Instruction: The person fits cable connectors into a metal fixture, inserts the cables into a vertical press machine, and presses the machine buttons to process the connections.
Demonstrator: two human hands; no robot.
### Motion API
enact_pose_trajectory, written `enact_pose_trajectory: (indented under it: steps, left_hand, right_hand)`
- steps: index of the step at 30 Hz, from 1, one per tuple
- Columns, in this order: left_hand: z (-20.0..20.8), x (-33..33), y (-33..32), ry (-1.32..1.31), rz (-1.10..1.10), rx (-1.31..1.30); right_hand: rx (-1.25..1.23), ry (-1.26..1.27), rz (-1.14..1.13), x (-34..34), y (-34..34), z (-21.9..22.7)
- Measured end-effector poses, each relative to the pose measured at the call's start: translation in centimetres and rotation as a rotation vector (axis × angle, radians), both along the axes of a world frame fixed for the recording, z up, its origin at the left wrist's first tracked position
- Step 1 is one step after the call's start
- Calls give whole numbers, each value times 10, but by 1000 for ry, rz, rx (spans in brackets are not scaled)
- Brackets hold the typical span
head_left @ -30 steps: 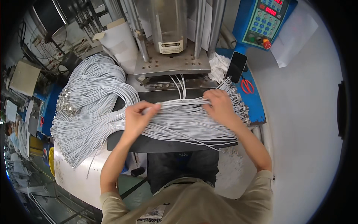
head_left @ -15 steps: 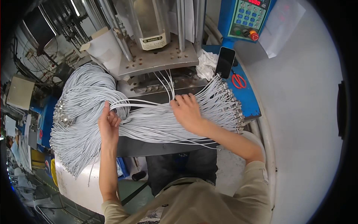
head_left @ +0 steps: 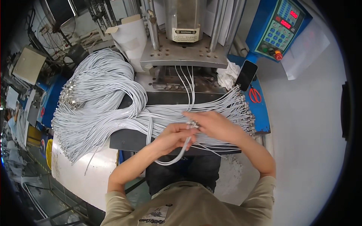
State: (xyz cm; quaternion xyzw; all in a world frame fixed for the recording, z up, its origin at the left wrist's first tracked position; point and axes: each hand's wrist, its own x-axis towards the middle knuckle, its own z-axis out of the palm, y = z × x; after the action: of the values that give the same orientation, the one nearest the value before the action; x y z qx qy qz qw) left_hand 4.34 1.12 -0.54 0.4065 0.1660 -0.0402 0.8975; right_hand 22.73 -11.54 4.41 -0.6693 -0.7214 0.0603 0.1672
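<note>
In front of the press, my left hand [head_left: 174, 137] is closed around a small bunch of light grey cables [head_left: 180, 153], which hangs in a loop below it. Metal connectors [head_left: 193, 123] at the bunch's end stick up between my two hands. My right hand [head_left: 215, 125] meets the left there, its thumb and fingers closed about these connectors. Under both hands lies a wide layer of similar cables [head_left: 166, 110], its connector ends fanned out at the right. Several cables [head_left: 191, 84] run from the layer up into the press [head_left: 184, 56].
A big coiled heap of cables [head_left: 102, 75] covers the left side. At the back right are a white cloth [head_left: 228, 75], a black phone [head_left: 247, 74] and red-handled scissors [head_left: 255, 95]. A blue control box [head_left: 281, 32] with lit displays stands beyond them.
My left hand has come right and nearer to me, bringing the bunch of cables round in a loop. My right hand has moved off the cables below the press to meet it. The view has shifted.
</note>
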Motion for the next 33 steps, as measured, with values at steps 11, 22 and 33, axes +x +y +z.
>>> enact_pose_trajectory:
  steps: [11,22,33]
  left_hand:
    - [-4,-10,-17,21,212,274]
    - [-12,-23,-19,9,257,208]
    - [6,-32,-25,-21,258,366]
  right_hand:
    - [313,-231,-333,79,107,-94]
    - [-286,648,-483,49,3,-30]
    - [-363,1233,-251,-3,4,4]
